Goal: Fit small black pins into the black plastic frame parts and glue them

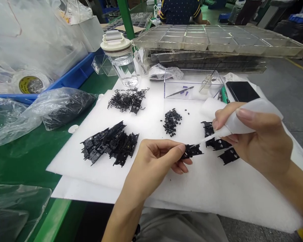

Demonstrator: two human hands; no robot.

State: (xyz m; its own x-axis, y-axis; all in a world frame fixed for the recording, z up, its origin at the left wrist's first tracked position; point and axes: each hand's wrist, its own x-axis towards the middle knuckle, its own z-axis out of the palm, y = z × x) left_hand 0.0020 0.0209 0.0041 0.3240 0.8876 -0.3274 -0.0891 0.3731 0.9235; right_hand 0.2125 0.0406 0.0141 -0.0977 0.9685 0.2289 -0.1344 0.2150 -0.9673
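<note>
My left hand (164, 156) pinches a flat black plastic part (193, 151) with small cut-outs, held just above the white foam sheet (151, 188). In my right hand (262, 141) is a white squeeze bottle (252, 116), tilted so its thin nozzle points down and left. The nozzle's tip is at the upper face of the black part; whether it touches cannot be made out. Beneath and beside my right hand lie several similar black parts (228, 156). A heap of tiny black pieces (172, 121) sits beyond my left hand, and a pile of black parts (109, 143) lies to its left.
Thin black pieces (125, 100) are heaped farther back. Behind them stand a water bottle (123, 64) and a clear box (176, 84) with tweezers inside. A dark phone (242, 91) lies right; stacked clear trays (217, 42) and a seated person (180, 11) are beyond.
</note>
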